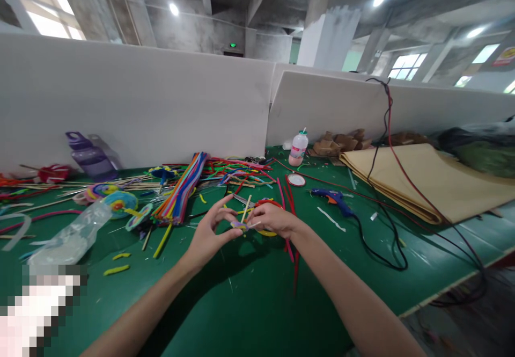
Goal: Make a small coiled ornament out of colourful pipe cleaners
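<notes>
Over the middle of the green table, my left hand pinches a small purple and yellow fuzzy piece, which looks like coiled pipe cleaner, between thumb and fingertips. My right hand meets it from the other side, fingers closed at the same piece. A thin pale stick rises from between the hands; which fingers hold it is unclear. Behind the hands lie scissors, partly hidden. Red pipe cleaners lie just beyond and beneath my right hand, beside a yellow piece.
Left of my hands are a bundle of coloured pipe cleaners, coiled discs, a plastic bag and a purple bottle. Rightward lie a corded blue glue gun, brown sheets and hanging cables. A pink-labelled bottle stands behind.
</notes>
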Motion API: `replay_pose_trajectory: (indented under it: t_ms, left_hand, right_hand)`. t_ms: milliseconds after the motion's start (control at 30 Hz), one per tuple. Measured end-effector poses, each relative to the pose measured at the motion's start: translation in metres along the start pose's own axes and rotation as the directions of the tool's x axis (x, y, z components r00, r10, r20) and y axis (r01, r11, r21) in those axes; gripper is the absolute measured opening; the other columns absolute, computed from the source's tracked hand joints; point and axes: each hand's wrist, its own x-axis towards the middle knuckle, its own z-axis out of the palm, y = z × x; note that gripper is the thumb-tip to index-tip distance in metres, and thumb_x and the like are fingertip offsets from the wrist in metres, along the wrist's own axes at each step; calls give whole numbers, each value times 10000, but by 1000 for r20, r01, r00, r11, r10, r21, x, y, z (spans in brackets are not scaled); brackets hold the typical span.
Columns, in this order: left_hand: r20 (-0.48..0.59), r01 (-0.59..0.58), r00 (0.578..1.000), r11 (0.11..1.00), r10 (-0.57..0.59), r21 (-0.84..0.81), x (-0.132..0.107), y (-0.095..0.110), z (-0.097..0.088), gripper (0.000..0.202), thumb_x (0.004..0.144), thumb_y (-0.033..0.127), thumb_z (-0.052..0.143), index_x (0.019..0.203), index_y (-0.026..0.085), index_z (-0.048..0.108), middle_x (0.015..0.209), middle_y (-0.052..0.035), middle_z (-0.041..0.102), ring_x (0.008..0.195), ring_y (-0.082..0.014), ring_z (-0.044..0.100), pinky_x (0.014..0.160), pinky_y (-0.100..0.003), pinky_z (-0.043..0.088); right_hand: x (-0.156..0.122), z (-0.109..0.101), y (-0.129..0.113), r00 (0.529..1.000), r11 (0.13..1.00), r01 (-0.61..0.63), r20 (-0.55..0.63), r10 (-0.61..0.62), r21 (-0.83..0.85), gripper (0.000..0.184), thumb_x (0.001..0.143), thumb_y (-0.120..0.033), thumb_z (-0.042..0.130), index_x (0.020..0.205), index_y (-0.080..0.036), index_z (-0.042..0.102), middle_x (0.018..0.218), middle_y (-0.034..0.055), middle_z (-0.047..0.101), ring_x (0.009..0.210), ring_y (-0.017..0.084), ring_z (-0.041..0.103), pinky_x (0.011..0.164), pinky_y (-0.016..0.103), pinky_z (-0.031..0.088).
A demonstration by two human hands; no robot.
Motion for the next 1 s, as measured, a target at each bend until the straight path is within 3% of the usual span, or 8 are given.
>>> replay_pose_trajectory:
  t_ms: [100,200,367,500,700,867,1000]
  left_hand:
    - [87,237,971,917,-221,-321,-2,-2,5,654,709,220,676,1303,261,404,873,-20,655,896,-168,587,835,-287,413]
    - [139,353,934,798,-328,-488,-2,-7,7,467,709,222,680,1159,213,558,962,-43,644,864,-144,584,793,-246,424]
    - [102,347,927,718,-362,-603,-1,-13,8,140,707,202,685,838,163,656,834,-20,636,786,-112,573,739,-223,445]
    - [96,324,933,690,-348,-647,-2,-6,9,134,695,196,695,815,157,647,826,-17,630,740,-101,564,661,-198,442]
    - [99,321,926,618,-365,-718,-2,-2,11,222,644,239,738,811,129,641,684,5,599,541,-61,483,541,-192,406]
    - [64,295,910,529,-411,-796,1,-12,10,186,668,247,719,778,130,624,656,9,594,561,-73,517,553,-194,425]
    - [104,302,887,396,-449,-867,1,-13,12,155,703,222,691,801,127,617,622,18,587,540,-61,522,529,-170,434]
  right_hand:
    - [-1,3,0,993,972,-44,114,18,232,157,542,-186,693,658,-108,621,534,-38,493,486,48,394,505,206,291]
    - [-1,9,0,991,943,-34,134,-11,330,157,529,-155,694,646,-96,607,524,-40,476,487,46,382,512,210,287]
    - [-1,15,-4,989,937,78,95,-117,340,116,584,-162,667,616,-96,577,535,-48,438,487,37,343,499,206,235]
    - [-7,15,-8,972,933,176,94,-214,313,147,634,-201,671,647,-106,561,566,-47,434,501,39,345,503,208,235]
    - [-8,22,-6,955,913,139,193,-227,383,157,722,-253,627,766,-139,528,435,-125,255,377,16,143,414,198,119]
    - [0,38,-1,953,879,277,7,-303,387,176,710,-271,622,743,-151,497,444,-119,289,362,14,164,387,190,115]
    - [-3,45,-3,915,896,402,-117,-386,189,163,745,-302,576,754,-168,482,457,-109,279,384,33,209,397,194,154]
